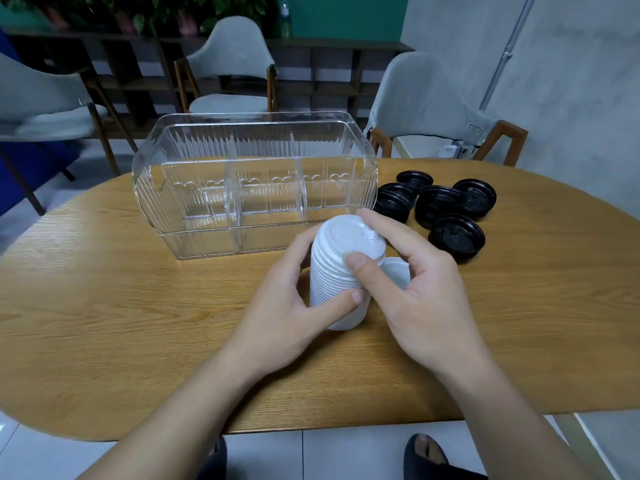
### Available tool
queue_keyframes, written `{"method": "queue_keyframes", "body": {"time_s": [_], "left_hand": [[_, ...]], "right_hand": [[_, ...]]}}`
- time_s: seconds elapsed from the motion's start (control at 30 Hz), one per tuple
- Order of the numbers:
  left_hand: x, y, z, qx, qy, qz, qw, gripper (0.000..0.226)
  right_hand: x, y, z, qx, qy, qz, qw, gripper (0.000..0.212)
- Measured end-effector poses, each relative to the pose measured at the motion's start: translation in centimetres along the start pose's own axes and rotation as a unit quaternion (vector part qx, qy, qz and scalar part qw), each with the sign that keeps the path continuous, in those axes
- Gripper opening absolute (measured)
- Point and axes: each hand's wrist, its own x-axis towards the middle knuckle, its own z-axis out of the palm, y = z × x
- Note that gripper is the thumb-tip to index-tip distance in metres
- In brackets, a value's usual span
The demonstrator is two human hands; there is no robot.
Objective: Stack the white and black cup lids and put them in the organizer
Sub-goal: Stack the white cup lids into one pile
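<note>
Wooden table [121, 306]: both hands' grips clamp one white lid stack [341, 271]; five black lid piles [440, 206].

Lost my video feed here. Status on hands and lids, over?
Both hands gripping white lid stack: left hand low, right hand at top. Black lids loose on table. Organizer empty, path clear.

Oval wooden table [104, 306], grey upholstered chairs [232, 64], dark shelving [329, 74], teal wall [346, 15], pale tiled floor [346, 452]
</note>
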Motion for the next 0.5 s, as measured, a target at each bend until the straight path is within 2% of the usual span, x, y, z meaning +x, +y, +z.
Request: {"method": "queue_keyframes", "body": {"time_s": [0.33, 0.5], "left_hand": [[0.07, -0.19, -0.37, -0.061, -0.044, 0.005, 0.997, 0.073], [-0.01, -0.21, 0.10, -0.074, -0.021, -0.001, 0.997, 0.074]], "right_hand": [[0.23, -0.32, -0.45, 0.012, -0.056, -0.028, 0.998, 0.052], [0.03, -0.20, -0.15, 0.038, -0.015, -0.004, 0.999, 0.054]]}}
